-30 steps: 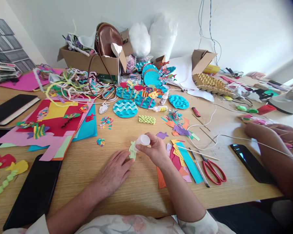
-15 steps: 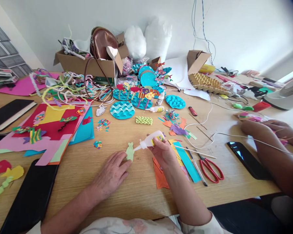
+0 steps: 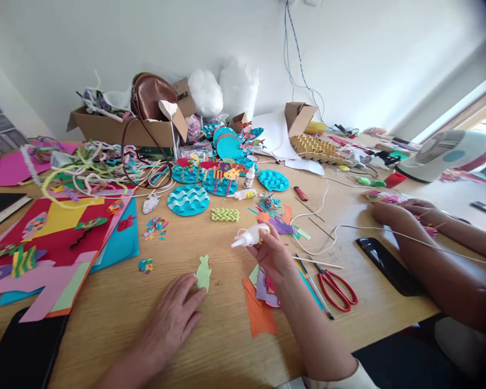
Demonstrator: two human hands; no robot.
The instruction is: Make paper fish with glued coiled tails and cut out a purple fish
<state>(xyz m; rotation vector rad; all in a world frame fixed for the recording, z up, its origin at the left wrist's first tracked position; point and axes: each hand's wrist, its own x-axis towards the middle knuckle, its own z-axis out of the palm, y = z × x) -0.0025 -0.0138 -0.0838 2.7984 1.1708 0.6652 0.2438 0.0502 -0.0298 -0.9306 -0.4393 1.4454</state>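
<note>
A small light-green paper cutout (image 3: 203,273), shaped like a fish, lies flat on the wooden table. My left hand (image 3: 172,308) rests palm down with its fingers stretched out, and the fingertips touch the cutout's left and lower edge. My right hand (image 3: 273,251) is wrapped round a white glue bottle (image 3: 251,235), held above the table with its nozzle pointing left and slightly down, apart from the cutout. Small coloured paper bits (image 3: 157,228) and a few round confetti pieces (image 3: 145,265) lie beyond my left hand.
Red-handled scissors (image 3: 337,289), a paintbrush and paper scraps (image 3: 260,319) lie right of my hand. A phone (image 3: 384,265) and another person's arms (image 3: 425,254) are farther right. Coloured paper sheets (image 3: 81,237) lie left. Blue decorated discs (image 3: 188,200) and a cardboard box (image 3: 117,127) stand behind.
My right hand has lifted the glue bottle, taking its nozzle away from the green cutout. The left hand stays at the cutout's edge. The whole view has turned to the right.
</note>
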